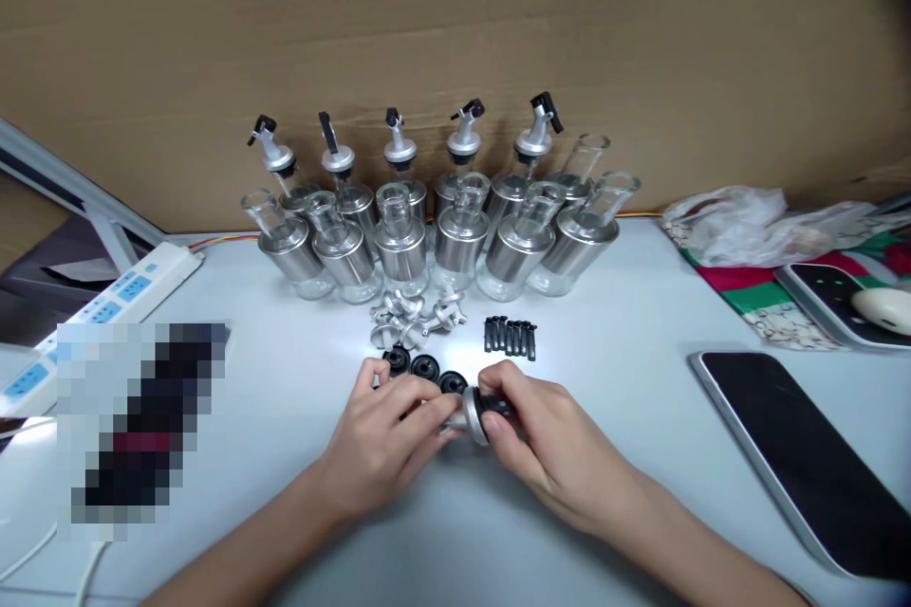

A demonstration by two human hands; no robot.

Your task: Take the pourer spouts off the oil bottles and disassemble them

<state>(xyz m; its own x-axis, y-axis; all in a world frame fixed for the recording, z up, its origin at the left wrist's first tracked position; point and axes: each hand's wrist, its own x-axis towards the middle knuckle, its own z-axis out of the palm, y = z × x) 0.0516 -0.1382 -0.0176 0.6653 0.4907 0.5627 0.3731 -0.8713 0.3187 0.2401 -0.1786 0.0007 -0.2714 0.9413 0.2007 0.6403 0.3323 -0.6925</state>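
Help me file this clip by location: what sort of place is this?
Probably a small-parts workbench: two rows of bottles stand at the back, with loose silver spouts and black levers grouped in front.

1. silver pourer (473, 419): far end covered by the left hand (388, 436); black part (492, 405) partly under the right hand (551, 446).
2. back-row bottles (358, 201): lower bodies hidden behind the front bottles (400, 248).
3. dark object (149, 417): pixelated, details illegible.
4. power strip (106, 311): cut off by the left edge.
5. forearms (285, 522): cut off by the lower edge.
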